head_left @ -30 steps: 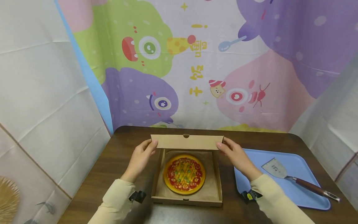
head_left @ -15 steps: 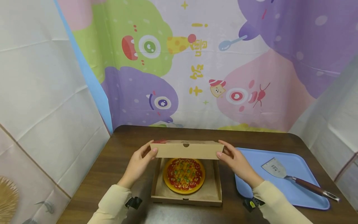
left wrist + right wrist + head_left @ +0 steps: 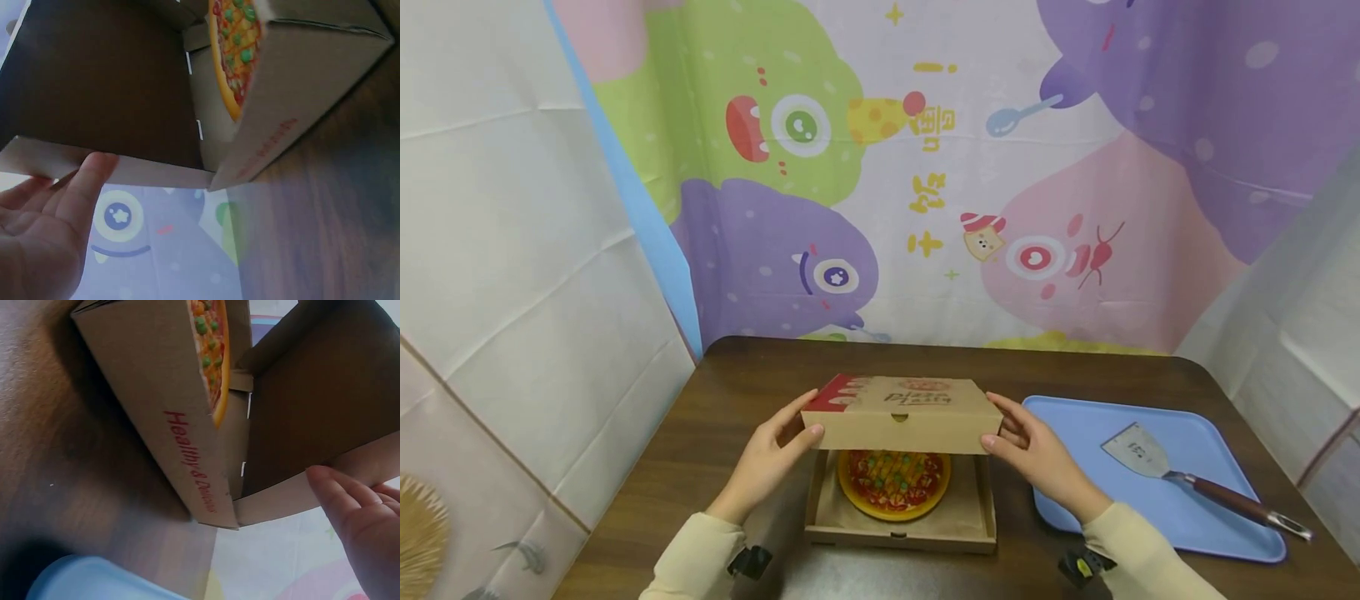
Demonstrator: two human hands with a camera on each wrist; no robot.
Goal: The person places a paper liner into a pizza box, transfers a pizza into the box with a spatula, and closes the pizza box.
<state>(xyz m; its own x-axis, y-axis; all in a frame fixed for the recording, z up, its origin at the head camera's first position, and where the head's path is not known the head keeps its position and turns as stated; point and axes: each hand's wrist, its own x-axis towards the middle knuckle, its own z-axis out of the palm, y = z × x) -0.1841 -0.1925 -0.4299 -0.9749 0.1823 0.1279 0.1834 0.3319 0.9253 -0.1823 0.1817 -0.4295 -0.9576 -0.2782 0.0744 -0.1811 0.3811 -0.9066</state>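
Note:
A cardboard pizza box stands on the table with its lid tilted partway down over it. Inside lies a round pizza with red and yellow topping and green bits; the lid's front flap hides its far part. My left hand holds the lid's left front corner, thumb on the flap. On the right front corner my right hand holds the lid the same way. Both wrist views show the thumbs along the lid's edge, as on the left hand and the right hand, with the lid's brown inside above.
Right of the box lies a blue tray, bearing a spatula with a dark wooden handle that reaches past the tray's edge. The dark wooden table ends at a cartoon-printed curtain behind.
Both hands have lowered the lid toward the box and the person, so its printed red and tan top shows. The flap now covers more of the pizza. Tray and spatula stay put.

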